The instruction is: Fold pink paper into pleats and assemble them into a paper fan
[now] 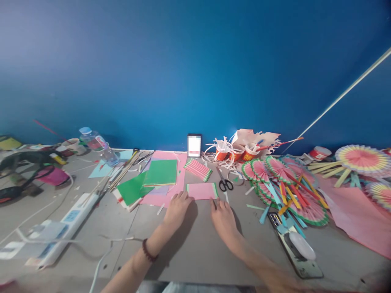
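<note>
A small pink paper (200, 191) with green strips along its short sides lies flat on the grey table in front of me. My left hand (179, 205) has its fingers bent and pressed together at the paper's near left corner. At the near right corner, my right hand (222, 215) pinches the edge with its fingertips. Just beyond lies a pleated pink-and-green paper (198, 169). Black-handled scissors (225, 184) rest to its right. Left of my hands are green paper sheets (161, 171) on a larger pink sheet (180, 183).
Several pleated paper fans (276, 169) and coloured sticks crowd the right, near a phone (295, 248) with a white case on it. Red paper cups (250, 151) stand by the blue wall. On the left are a power strip (69, 228), a bottle (91, 139) and loose cables.
</note>
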A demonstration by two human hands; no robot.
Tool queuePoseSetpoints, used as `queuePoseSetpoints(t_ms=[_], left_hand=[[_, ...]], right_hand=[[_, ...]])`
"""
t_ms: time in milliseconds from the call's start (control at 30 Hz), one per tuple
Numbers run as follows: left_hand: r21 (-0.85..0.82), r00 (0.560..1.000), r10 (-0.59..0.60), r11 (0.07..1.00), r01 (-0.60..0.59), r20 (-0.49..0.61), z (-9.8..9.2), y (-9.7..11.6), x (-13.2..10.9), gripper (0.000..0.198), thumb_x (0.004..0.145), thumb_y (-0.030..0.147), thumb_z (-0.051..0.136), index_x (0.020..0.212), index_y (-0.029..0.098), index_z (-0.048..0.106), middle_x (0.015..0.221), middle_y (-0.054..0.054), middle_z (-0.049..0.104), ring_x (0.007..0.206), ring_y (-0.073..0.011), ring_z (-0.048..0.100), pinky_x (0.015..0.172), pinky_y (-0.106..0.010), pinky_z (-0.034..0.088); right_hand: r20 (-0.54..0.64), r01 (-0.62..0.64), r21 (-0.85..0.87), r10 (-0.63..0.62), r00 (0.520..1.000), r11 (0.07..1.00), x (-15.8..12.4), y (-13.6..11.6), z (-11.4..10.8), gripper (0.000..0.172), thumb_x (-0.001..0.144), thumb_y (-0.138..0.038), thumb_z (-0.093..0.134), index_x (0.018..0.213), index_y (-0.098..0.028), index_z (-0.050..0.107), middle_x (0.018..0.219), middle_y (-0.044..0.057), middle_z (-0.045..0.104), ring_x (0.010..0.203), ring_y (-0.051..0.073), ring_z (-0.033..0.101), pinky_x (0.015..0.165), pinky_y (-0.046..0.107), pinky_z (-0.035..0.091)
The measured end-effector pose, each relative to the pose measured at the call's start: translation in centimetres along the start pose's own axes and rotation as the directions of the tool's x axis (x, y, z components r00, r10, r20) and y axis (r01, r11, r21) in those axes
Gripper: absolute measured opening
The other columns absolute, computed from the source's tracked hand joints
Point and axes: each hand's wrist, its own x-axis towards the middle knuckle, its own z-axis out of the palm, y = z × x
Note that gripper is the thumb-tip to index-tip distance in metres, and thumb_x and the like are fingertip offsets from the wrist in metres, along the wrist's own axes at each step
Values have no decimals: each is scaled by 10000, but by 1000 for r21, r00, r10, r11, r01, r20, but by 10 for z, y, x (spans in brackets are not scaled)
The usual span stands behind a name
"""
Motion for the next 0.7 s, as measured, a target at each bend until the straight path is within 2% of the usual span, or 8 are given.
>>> queuePoseSetpoints(t_ms=[167, 300, 500, 600, 700], left_hand=[[-72, 999, 49, 996, -47, 22, 2, -7, 12, 218, 843, 65, 483, 990, 165, 609, 973, -65, 622, 948, -215, 564, 804, -340, 437], [-21, 998, 56, 998, -57, -8, 9, -6, 10, 187, 829, 77, 495, 961, 169, 589, 965, -61, 625, 912, -216, 574, 780, -349, 437], [120, 986, 147, 983, -136, -84, 15, -5, 4, 164, 851, 98, 512, 984, 148, 594, 939, -75, 621, 883, -225, 578, 774, -366, 442], [179, 978, 170, 973, -147, -120, 18, -2, 3, 163, 860, 96, 511, 977, 145, 614, 931, -71, 624, 880, -222, 576, 785, -362, 442], [231, 969, 158, 966, -112, -188, 25, 3, 2, 199, 850, 69, 509, 1000, 136, 621, 1019, -91, 615, 947, -223, 564, 823, -359, 439]], right_hand=[[-17, 16, 37, -16, 1000, 999, 5, 3, -4, 400, 772, 20, 503, 1144, -61, 625, 865, 156, 677, 838, 242, 597, 739, 354, 480], [-54, 29, 134, -21, 998, 991, 9, 8, -3, 351, 770, 32, 528, 1071, -98, 652, 912, 118, 661, 873, 238, 586, 781, 348, 466], [-52, 36, 214, -25, 998, 976, 13, 20, 2, 228, 824, -10, 532, 961, -126, 673, 938, 85, 637, 879, 212, 580, 815, 316, 448], [-43, 47, 228, -38, 998, 973, 14, 23, 4, 213, 844, -35, 522, 955, -133, 676, 955, 85, 637, 891, 216, 579, 831, 321, 441], [-34, 62, 212, -56, 998, 975, 12, 20, 3, 237, 831, -22, 516, 997, -102, 665, 919, 97, 640, 873, 232, 584, 844, 355, 441]])
